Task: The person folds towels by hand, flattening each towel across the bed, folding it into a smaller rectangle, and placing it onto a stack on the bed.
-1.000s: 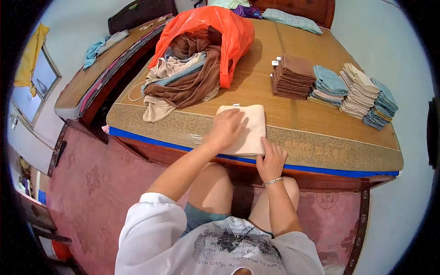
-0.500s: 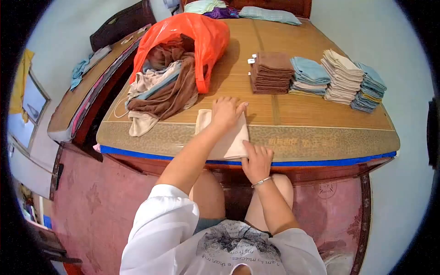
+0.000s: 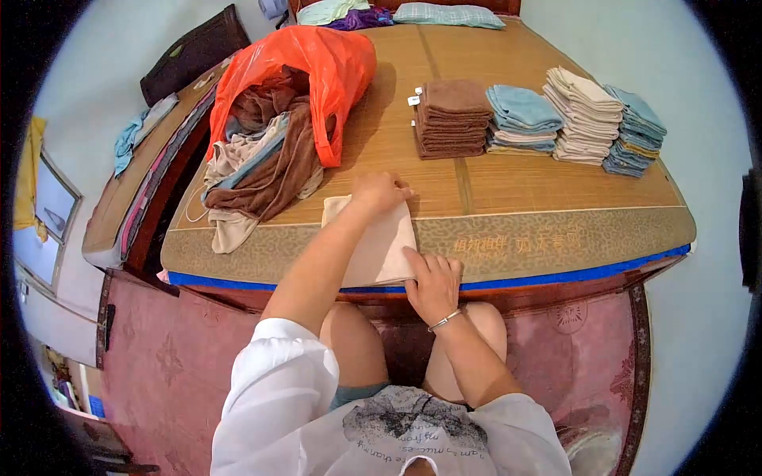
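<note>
A folded cream towel (image 3: 382, 247) lies at the bed's front edge in the head view. At its far right corner, my left hand (image 3: 381, 193) is closed with the fingers curled around the edge; its fingertips are partly hidden. My right hand (image 3: 434, 281), with a bracelet at the wrist, grips the near right edge, thumb on top of the cloth. To the left, a red plastic bag (image 3: 343, 87) lies on its side, with crumpled brown, cream and blue towels (image 3: 270, 170) spilling from its mouth.
Folded stacks stand at the right: brown towels (image 3: 452, 119), blue and cream towels (image 3: 524, 111), cream towels (image 3: 586, 119) and blue towels (image 3: 637, 127). Pillows (image 3: 448, 14) lie at the bed's far end. A narrower bed (image 3: 151, 163) stands to the left.
My left hand has gone from lying flat with spread fingers to curling at the towel's far edge. My right hand stays at the near right edge. The whole view has shifted slightly.
</note>
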A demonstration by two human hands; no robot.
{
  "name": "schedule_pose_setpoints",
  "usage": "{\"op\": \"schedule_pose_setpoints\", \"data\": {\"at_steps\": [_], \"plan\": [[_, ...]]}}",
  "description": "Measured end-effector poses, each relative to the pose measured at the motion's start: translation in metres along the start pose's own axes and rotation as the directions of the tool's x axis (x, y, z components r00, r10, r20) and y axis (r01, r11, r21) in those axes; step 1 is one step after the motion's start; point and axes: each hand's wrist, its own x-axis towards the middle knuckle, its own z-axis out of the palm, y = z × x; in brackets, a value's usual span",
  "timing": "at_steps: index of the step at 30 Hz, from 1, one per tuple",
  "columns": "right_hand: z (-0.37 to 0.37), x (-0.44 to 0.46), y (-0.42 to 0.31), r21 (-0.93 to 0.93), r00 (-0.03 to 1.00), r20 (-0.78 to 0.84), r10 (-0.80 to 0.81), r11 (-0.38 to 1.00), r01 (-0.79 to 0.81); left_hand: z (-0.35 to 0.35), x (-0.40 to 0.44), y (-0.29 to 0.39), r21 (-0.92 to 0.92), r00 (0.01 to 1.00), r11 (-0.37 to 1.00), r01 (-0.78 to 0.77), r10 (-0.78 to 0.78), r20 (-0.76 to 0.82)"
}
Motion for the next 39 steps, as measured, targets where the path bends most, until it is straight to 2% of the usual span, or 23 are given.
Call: {"op": "schedule_pose_setpoints", "data": {"at_steps": [2, 6, 8, 12, 14, 18, 20, 24, 26, 27, 29, 30, 31, 32, 33, 35, 36, 38, 39], "plan": [[0.001, 0.0, 0.001, -0.014, 1.0, 0.014, -0.008, 1.0, 0.008, -0.012, -0.004, 0.008, 0.241, 0.993, 0.968, 0.069, -0.09, 0.078], [0.001, 0.0, 0.0, -0.009, 1.0, 0.018, 0.001, 1.0, -0.001, -0.014, 0.003, 0.002, 0.195, 0.981, 0.978, 0.074, -0.107, 0.164], [0.002, -0.001, 0.001, -0.021, 0.998, 0.047, 0.029, 0.999, -0.028, -0.028, -0.012, 0.014, 0.292, 0.974, 0.955, 0.051, -0.112, 0.195], [0.002, -0.002, 0.002, -0.035, 0.995, 0.083, 0.047, 0.998, -0.044, -0.021, 0.002, -0.002, 0.327, 0.967, 0.945, 0.004, -0.087, 0.239], [0.002, -0.001, 0.001, -0.024, 0.998, 0.054, 0.036, 0.999, -0.035, -0.012, 0.017, -0.014, 0.059, 0.936, 0.997, -0.044, 0.02, 0.352], [0.001, 0.0, 0.001, -0.001, 0.999, 0.035, 0.027, 1.0, -0.027, -0.011, 0.016, -0.01, 0.028, 0.956, 0.998, 0.059, -0.065, 0.285], [-0.001, 0.001, 0.0, 0.024, 1.0, -0.006, 0.003, 1.0, -0.003, -0.033, 0.005, 0.009, 0.288, 0.926, 0.95, 0.122, -0.213, 0.311], [0.001, 0.001, 0.0, 0.025, 1.0, 0.006, 0.018, 1.0, -0.018, -0.012, 0.032, -0.02, 0.296, 0.898, 0.952, 0.078, -0.197, 0.395], [0.001, 0.0, 0.0, 0.047, 1.0, -0.024, 0.007, 0.999, -0.006, 0.005, 0.042, -0.037, 0.119, 0.912, 0.991, 0.062, -0.105, 0.397], [0.001, 0.0, 0.0, 0.046, 1.0, -0.028, 0.012, 0.999, -0.011, 0.003, 0.038, -0.039, 0.122, 0.911, 0.991, 0.056, -0.1, 0.399], [0.0, 0.0, -0.001, 0.039, 1.0, -0.013, 0.017, 0.999, -0.016, -0.005, 0.025, -0.036, -0.026, 0.927, 0.991, -0.13, 0.131, 0.351], [-0.001, 0.0, 0.0, 0.035, 1.0, -0.015, 0.02, 0.999, -0.02, -0.009, 0.017, -0.027, -0.027, 0.926, 0.99, -0.135, 0.136, 0.353], [0.0, 0.0, 0.0, 0.037, 1.0, -0.018, 0.02, 0.999, -0.019, -0.015, 0.007, -0.016, -0.183, 0.947, 0.982, 0.045, 0.016, 0.32], [0.001, 0.0, 0.0, 0.039, 1.0, -0.021, 0.019, 0.999, -0.018, -0.018, 0.003, -0.01, -0.337, 0.946, 0.916, 0.216, -0.11, 0.306], [0.004, 0.0, 0.001, 0.031, 0.999, 0.007, 0.037, 0.999, -0.037, -0.017, 0.006, -0.012, -0.336, 0.946, 0.917, 0.214, -0.109, 0.305], [0.003, -0.001, 0.001, 0.032, 0.999, 0.01, 0.037, 0.999, -0.037, -0.015, 0.017, -0.021, -0.034, 0.941, 0.995, 0.094, -0.077, 0.329], [0.002, -0.001, 0.001, 0.034, 0.999, 0.015, 0.036, 0.999, -0.037, -0.013, 0.019, -0.02, -0.034, 0.941, 0.995, 0.092, -0.075, 0.329], [0.003, -0.001, 0.001, 0.028, 1.0, 0.006, 0.029, 0.999, -0.029, -0.011, 0.023, -0.02, 0.143, 0.936, 0.989, 0.023, -0.071, 0.346], [0.003, -0.001, 0.002, 0.024, 1.0, -0.001, 0.022, 0.999, -0.021, -0.011, 0.022, -0.019, 0.144, 0.936, 0.989, 0.02, -0.069, 0.345]]}}
